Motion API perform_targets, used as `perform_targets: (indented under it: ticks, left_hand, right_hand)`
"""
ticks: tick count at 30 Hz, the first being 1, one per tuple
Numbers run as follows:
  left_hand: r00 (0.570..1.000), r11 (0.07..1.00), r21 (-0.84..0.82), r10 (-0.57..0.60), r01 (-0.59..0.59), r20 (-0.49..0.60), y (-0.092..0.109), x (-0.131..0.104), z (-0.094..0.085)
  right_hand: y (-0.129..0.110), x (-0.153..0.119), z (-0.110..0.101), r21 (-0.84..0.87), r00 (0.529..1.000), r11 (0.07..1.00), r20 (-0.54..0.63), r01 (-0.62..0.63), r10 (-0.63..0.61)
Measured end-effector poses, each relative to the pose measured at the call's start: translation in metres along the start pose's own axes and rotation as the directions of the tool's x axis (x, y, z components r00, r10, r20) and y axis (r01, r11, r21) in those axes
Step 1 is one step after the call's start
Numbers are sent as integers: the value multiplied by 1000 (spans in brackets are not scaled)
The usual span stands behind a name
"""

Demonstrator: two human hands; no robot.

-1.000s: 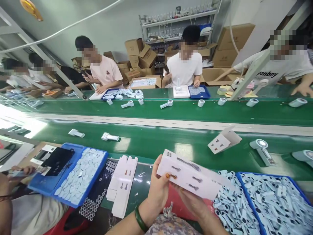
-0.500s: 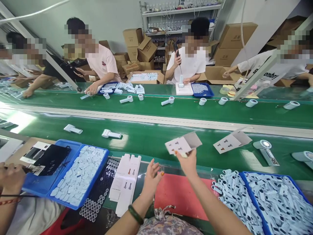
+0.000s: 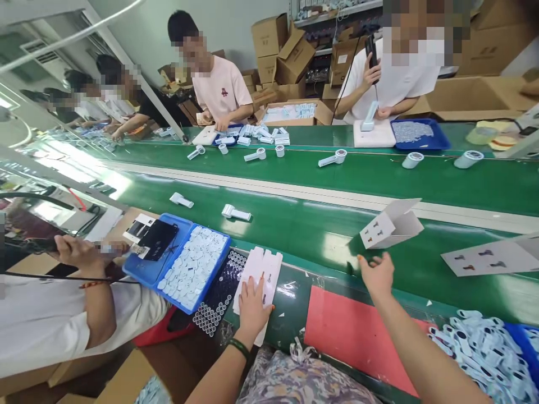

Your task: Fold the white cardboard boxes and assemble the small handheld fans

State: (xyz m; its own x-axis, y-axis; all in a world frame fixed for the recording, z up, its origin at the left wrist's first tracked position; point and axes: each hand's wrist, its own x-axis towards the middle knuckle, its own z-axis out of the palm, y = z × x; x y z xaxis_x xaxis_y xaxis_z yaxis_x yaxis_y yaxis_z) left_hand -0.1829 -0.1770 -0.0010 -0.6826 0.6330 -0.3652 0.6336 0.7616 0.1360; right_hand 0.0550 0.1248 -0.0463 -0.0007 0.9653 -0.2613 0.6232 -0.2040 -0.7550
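Observation:
My left hand [image 3: 253, 307] lies with spread fingers on a stack of flat white cartons [image 3: 269, 268] printed with small pictures of handheld devices. My right hand [image 3: 378, 276] is over the near belt, its fingers apart and nothing in them. Just beyond its fingertips a folded white carton [image 3: 393, 229] stands on the green belt [image 3: 295, 227]. A second white carton [image 3: 484, 261], printed alike, stands farther right on that belt. Between my forearms is a red sheet [image 3: 349, 331] on the worktop.
Left of the cartons lie round parts on a black sheet [image 3: 208, 320] and a blue tray [image 3: 197, 264] of pale pieces. Light-blue parts [image 3: 484, 353] are heaped at right. Pale handheld devices [image 3: 236, 213] sit on the belts. A co-worker [image 3: 80, 280] works at left; others sit across.
My right hand has let go of the carton, which now stands on the belt. My left hand has moved left and down onto the flat cartons. The view has swung left.

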Motion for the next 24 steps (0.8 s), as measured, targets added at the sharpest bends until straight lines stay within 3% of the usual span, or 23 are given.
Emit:
perform_targets:
  ticks: [2, 4, 6, 9, 13, 16, 19, 22, 24]
  left_hand:
    - [999, 999, -11, 34, -34, 22, -7, 2, 0]
    - [997, 998, -26, 63, -62, 42, -15, 3, -2]
    - [994, 995, -43, 89, -86, 59, -22, 4, -3]
    - [987, 987, -77, 149, -144, 63, -33, 5, -7]
    - [967, 961, -112, 254, -251, 7, -41, 0, -9]
    - [955, 947, -125, 294, -295, -31, -46, -7, -5]
    - [938, 923, -171, 343, -345, -46, -55, -13, -5]
    - [928, 904, -221, 337, -366, -158, -68, -11, -23]
    - [924, 910, -234, 281, -343, -259, -73, -5, -44]
  right_hand:
    - [-4, -38, 25, 19, 973, 999, 228, 40, -43]
    - [-15, -76, 56, 73, 895, 994, 433, 85, -109]
    - [-31, -106, 89, 128, 810, 986, 563, 109, -163]
    - [-60, -127, 131, 163, 740, 980, 644, 111, -192]
    - [-92, -128, 161, 144, 743, 987, 652, 74, -151]
    - [-108, -131, 168, 111, 730, 994, 680, -8, -70]
    - [-119, -140, 159, 103, 669, 988, 743, -116, 1]
    - [-124, -153, 127, 160, 564, 971, 825, -180, -32]
    - [-122, -164, 97, 205, 450, 953, 889, -221, -87]
